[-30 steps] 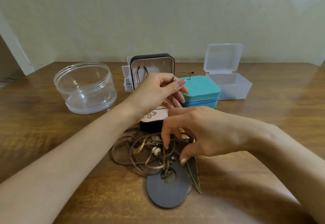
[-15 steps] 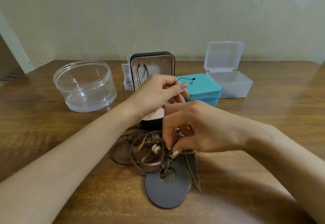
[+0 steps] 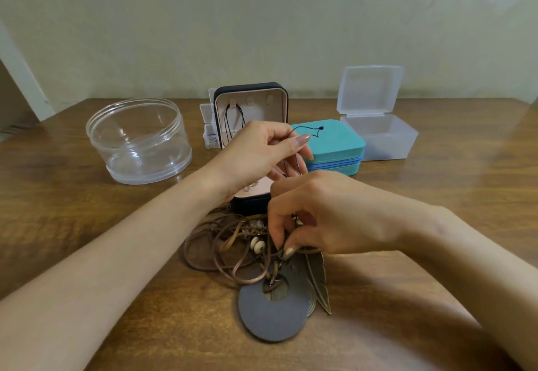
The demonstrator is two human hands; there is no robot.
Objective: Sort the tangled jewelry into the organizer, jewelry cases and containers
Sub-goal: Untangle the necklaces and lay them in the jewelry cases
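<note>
A tangle of brown leather cords with white beads, a grey disc pendant and a bronze feather pendant lies on the wooden table in front of me. My left hand pinches a thin black cord raised above the pile, its knotted end sticking out over the teal case. My right hand pinches into the tangle near the beads. Behind my hands stands an open black jewelry case with a pink lining and a black cord hung inside its lid.
A clear round container stands at the back left. A closed teal zip case sits at centre right, with an open frosted plastic box beyond it. A small clear organizer peeks out behind the black case. The wall lies close behind.
My left hand has lifted the thin black cord a little, so its knotted end shows over the teal case. My right hand's fingers have shifted slightly in the tangle.
</note>
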